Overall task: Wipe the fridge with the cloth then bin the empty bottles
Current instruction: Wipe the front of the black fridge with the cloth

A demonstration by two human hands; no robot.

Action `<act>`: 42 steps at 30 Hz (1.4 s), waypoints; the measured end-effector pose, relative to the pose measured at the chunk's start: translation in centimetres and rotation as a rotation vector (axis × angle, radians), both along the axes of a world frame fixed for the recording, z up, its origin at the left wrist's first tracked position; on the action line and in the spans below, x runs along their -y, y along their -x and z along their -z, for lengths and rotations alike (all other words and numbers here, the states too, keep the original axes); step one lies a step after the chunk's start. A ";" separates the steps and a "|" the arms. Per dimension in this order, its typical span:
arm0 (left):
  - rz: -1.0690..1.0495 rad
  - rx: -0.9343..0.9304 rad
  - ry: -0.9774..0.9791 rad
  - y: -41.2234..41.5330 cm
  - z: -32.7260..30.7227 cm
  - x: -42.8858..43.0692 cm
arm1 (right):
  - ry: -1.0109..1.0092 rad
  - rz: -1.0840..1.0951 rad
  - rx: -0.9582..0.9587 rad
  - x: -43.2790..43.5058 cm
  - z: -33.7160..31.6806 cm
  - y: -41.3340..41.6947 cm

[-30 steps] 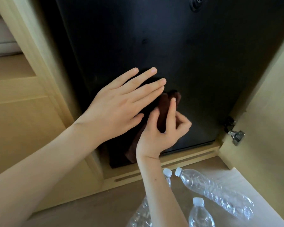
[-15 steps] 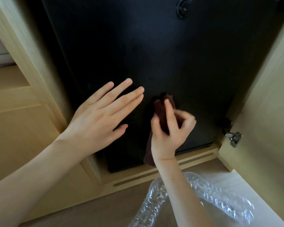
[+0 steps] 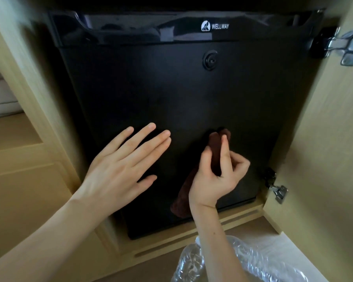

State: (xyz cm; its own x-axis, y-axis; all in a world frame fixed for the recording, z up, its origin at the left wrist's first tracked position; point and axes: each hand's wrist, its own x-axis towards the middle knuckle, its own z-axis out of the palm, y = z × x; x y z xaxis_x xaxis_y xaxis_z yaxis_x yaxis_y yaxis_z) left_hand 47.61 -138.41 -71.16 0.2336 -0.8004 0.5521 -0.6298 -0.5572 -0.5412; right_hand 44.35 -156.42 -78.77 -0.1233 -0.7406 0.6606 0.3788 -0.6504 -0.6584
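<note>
A black mini fridge (image 3: 171, 94) fills a wooden cabinet, its door shut, with a round lock near the top. My right hand (image 3: 216, 174) grips a dark brown cloth (image 3: 216, 147) and presses it against the lower right of the fridge door; the cloth's tail hangs below my wrist. My left hand (image 3: 120, 169) lies flat on the door to the left, fingers spread, apart from the cloth. Clear crumpled plastic bottles (image 3: 253, 263) lie blurred on the floor at the bottom edge, partly hidden by my right forearm.
The open cabinet door (image 3: 334, 159) stands at the right with metal hinges (image 3: 346, 43) at the top and lower down. The wooden cabinet frame (image 3: 39, 98) runs along the left, and a wooden ledge (image 3: 192, 237) sits below the fridge.
My view has tilted up, so the fridge's top band and logo now show. My left hand slid left off the cloth. My right hand keeps the cloth on the door.
</note>
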 end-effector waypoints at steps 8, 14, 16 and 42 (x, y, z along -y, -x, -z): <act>-0.070 -0.017 0.226 0.6 -2.8 -1.9 | 0.446 -0.086 -0.132 -4.4 -8.3 -0.3; -0.126 -0.087 0.197 1.3 -3.2 -2.0 | 0.867 -0.060 -0.228 2.3 -8.9 1.1; -0.135 -0.094 0.182 1.4 -3.4 -1.9 | 0.793 -0.024 -0.186 4.5 -9.1 1.0; -0.292 0.088 0.160 1.4 -10.8 -7.6 | 1.255 -0.008 -0.236 -5.0 -8.5 -0.9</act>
